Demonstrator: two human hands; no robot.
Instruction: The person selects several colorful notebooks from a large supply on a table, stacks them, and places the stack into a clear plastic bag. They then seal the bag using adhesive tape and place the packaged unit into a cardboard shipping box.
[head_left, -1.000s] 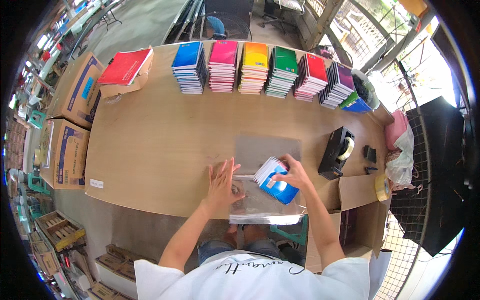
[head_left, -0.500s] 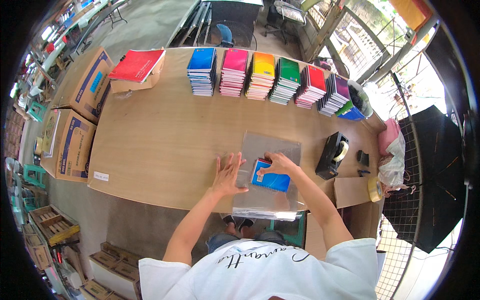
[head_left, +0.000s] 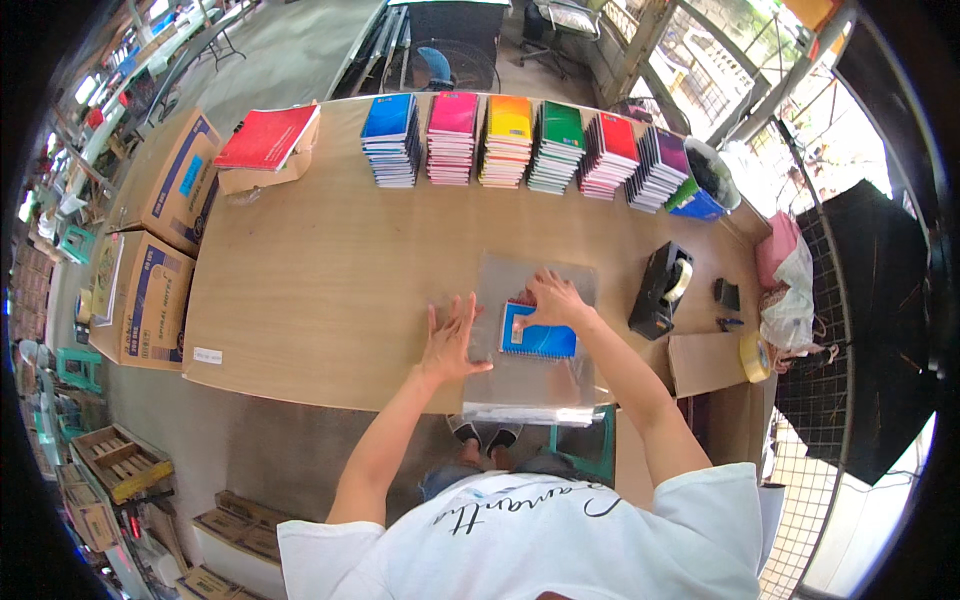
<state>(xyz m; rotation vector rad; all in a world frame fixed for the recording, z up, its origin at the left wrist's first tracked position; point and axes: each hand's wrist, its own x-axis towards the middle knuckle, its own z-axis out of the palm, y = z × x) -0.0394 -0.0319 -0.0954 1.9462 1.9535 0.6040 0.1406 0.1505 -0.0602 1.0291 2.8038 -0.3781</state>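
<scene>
A small blue spiral notebook lies on a clear plastic sheet near the table's front edge. A strip of red shows along its far edge, perhaps another notebook beneath. My right hand grips it from the far side, thumb on the cover beside a pale label and fingers over the far edge. My left hand is open with fingers spread, resting at the left edge of the plastic and apart from the notebook. The near end of the plastic hangs over the table edge.
Along the far edge stand stacks of blue, pink, yellow, green, red and purple notebooks. A black tape dispenser sits at right, near a tape roll. Cardboard boxes and a red notebook are at left.
The blue notebook has turned slightly and lies squarer to the plastic sheet. My right hand keeps its grip, and my left hand stays spread beside it. The whole view has shifted a little.
</scene>
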